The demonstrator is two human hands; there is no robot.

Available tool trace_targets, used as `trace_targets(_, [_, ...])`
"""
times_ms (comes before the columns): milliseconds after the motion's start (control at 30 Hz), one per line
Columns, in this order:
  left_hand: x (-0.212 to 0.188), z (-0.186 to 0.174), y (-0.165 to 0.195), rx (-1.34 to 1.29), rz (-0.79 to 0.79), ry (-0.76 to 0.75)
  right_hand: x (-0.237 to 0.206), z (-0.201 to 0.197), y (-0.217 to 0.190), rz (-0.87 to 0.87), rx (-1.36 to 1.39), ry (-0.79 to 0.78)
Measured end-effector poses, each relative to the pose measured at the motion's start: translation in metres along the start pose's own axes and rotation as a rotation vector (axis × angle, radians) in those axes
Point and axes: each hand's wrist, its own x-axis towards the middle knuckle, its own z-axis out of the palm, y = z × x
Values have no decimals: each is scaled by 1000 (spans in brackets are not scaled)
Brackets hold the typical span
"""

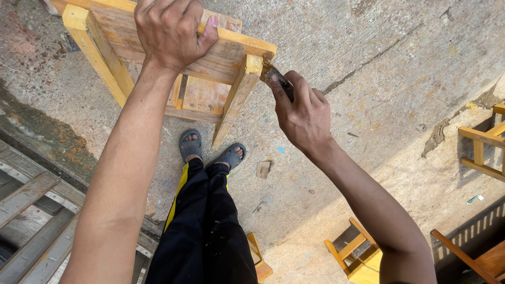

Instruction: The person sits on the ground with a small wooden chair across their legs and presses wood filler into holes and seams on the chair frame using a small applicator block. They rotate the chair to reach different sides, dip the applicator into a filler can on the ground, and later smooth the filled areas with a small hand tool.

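In the head view, the person's left hand (pixel 171 31) grips the top edge of a yellow wooden stool (pixel 205 79), fingers curled over the far side and thumb pressed along the near face, clamped on the wood. The stool sits at the far left of the scene, tilted, its legs slanting down toward the person's feet.

The right hand (pixel 302 113) is just right of the stool's top corner. Its fingers are closed together around a small dark tool (pixel 279 81), whose tip touches the corner where a leg meets the top rail; what kind of tool it is cannot be told. The wood at that corner looks rough and brownish.

Below the stool, two feet in grey sandals (pixel 210 150) stand on the concrete floor (pixel 379 63), with black trousers (pixel 202 226) bearing a yellow side stripe. A small wood offcut (pixel 263 169) lies on the floor just right of the sandals.

Near right, another small yellow stool (pixel 355 252) stands on the floor, well apart from the hands. At the far right edge, parts of more wooden frames (pixel 481 147) show. Weathered grey planks (pixel 31 210) lie at the near left.
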Motion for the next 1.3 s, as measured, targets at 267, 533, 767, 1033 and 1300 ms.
trace_targets(267, [-2, -2, -4, 29, 7, -10, 3, 17, 5, -5, -28, -2])
trace_targets(533, [-7, 3, -10, 40, 17, 9, -12, 9, 3, 85, -16, 15])
trace_targets(767, [-15, 2, -24, 33, 42, -22, 1, 17, -6, -4, 24, 58])
trace_targets(1033, [-13, -11, -28, 75, 76, -22, 10, 18, -25, 62, -50, -42])
trace_targets(1300, [-20, -15, -40, 55, 73, -66, -7, 7, -36, 235, 222, -22])
